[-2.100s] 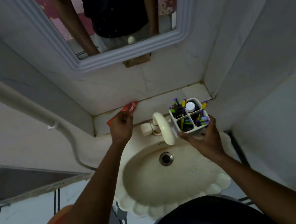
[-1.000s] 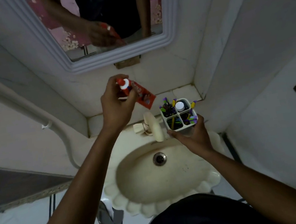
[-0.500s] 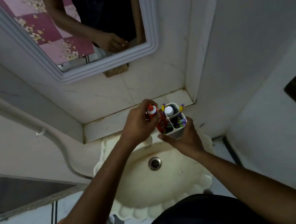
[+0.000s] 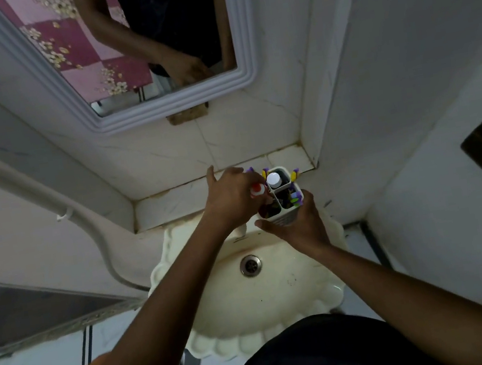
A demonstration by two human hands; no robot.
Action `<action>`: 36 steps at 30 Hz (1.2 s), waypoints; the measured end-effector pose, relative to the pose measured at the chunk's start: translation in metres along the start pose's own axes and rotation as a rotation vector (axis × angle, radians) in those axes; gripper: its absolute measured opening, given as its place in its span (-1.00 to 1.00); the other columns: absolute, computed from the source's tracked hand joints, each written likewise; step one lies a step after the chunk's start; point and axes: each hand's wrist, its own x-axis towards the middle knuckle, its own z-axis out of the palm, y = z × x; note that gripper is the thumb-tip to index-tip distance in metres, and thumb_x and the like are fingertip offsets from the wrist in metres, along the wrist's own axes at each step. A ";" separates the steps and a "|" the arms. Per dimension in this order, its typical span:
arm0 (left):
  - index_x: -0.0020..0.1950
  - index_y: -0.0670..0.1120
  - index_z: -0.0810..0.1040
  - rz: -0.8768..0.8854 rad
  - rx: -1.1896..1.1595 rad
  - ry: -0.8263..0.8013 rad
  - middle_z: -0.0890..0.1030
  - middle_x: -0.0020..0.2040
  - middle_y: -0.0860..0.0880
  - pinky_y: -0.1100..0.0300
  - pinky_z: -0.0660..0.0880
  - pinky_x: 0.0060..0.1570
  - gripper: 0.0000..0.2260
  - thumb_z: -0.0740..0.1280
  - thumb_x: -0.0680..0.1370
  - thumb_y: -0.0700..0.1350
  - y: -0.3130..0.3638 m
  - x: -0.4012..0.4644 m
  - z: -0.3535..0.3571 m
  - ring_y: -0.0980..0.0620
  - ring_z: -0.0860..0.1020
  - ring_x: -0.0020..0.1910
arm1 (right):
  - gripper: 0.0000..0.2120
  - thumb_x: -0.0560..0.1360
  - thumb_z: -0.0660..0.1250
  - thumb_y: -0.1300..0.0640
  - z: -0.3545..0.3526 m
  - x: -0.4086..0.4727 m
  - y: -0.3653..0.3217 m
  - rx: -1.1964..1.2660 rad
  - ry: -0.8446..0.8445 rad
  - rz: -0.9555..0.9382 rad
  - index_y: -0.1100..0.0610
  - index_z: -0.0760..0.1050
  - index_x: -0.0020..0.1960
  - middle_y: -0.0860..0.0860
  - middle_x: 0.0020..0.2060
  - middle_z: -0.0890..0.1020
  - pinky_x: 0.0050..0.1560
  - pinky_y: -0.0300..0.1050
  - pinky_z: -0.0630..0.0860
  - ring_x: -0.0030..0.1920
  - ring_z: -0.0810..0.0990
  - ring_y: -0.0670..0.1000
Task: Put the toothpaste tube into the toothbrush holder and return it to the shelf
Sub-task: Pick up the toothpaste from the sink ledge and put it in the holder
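A red toothpaste tube (image 4: 258,192), cap up, stands partly inside the near-left compartment of a white holder (image 4: 281,204), pinched near its cap by the left hand (image 4: 231,201). It likely feels light and squashy, best held by the stiff cap end. The right hand (image 4: 298,223) cups the holder over the sink (image 4: 252,300), just before the shelf (image 4: 173,201).

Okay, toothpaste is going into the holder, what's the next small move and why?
Probably let the left hand release the toothpaste tube: it stands cap-up in the toothbrush holder, which the right hand holds above the sink, off the shelf.
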 end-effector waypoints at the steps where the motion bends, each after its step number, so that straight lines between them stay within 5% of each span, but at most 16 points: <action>1: 0.28 0.13 0.67 0.013 0.020 -0.052 0.68 0.16 0.02 -0.43 -0.08 0.59 -0.67 0.47 0.53 0.15 0.004 0.002 -0.005 -0.02 0.49 0.44 | 0.34 0.02 0.75 -0.55 0.001 0.001 0.000 -0.003 0.008 -0.004 -0.06 0.27 0.59 -0.08 0.41 0.61 0.33 0.10 0.68 0.38 0.65 0.03; 5: 0.25 0.14 0.68 0.091 0.135 -0.193 0.69 0.16 0.04 -0.49 -0.08 0.54 -0.69 0.51 0.50 0.06 0.016 0.009 -0.013 -0.04 0.54 0.35 | 0.31 0.04 0.79 -0.46 0.006 0.003 0.004 -0.018 0.035 -0.026 -0.02 0.25 0.57 -0.04 0.41 0.63 0.30 0.14 0.69 0.39 0.65 0.06; 9: 0.26 0.15 0.68 0.188 0.122 -0.221 0.72 0.14 0.05 -0.07 0.35 0.40 -0.69 0.48 0.51 0.00 0.016 0.009 -0.021 -0.05 0.64 0.18 | 0.25 0.06 0.76 -0.47 0.011 0.006 0.008 -0.003 0.057 -0.027 -0.05 0.24 0.53 -0.05 0.36 0.67 0.25 0.15 0.71 0.33 0.70 0.06; 14: 0.27 0.06 0.69 0.206 0.064 -0.325 0.70 0.21 -0.02 -0.07 0.59 0.16 -0.70 0.40 0.56 -0.15 0.010 0.020 -0.035 -0.09 0.64 0.14 | 0.20 0.04 0.75 -0.50 0.015 0.010 0.008 -0.006 0.064 -0.023 -0.13 0.25 0.46 -0.04 0.32 0.67 0.23 0.21 0.71 0.31 0.70 0.09; 29: 0.23 0.03 0.64 0.250 -0.019 -0.347 0.55 0.16 0.07 0.16 0.52 0.01 -0.72 0.38 0.60 -0.27 0.011 0.055 -0.055 0.00 0.58 0.16 | 0.19 0.07 0.79 -0.43 0.010 0.013 0.011 -0.013 0.047 -0.050 -0.13 0.25 0.49 -0.09 0.35 0.65 0.25 0.12 0.74 0.32 0.69 0.01; 36: 0.18 0.12 0.69 0.195 0.097 -0.451 0.59 0.08 0.08 0.07 0.52 0.04 -0.73 0.36 0.58 -0.19 0.012 0.046 -0.022 -0.02 0.59 0.10 | 0.14 0.07 0.80 -0.43 0.009 0.017 0.012 0.023 0.052 -0.053 -0.12 0.30 0.44 -0.14 0.26 0.72 0.19 0.08 0.74 0.23 0.74 -0.05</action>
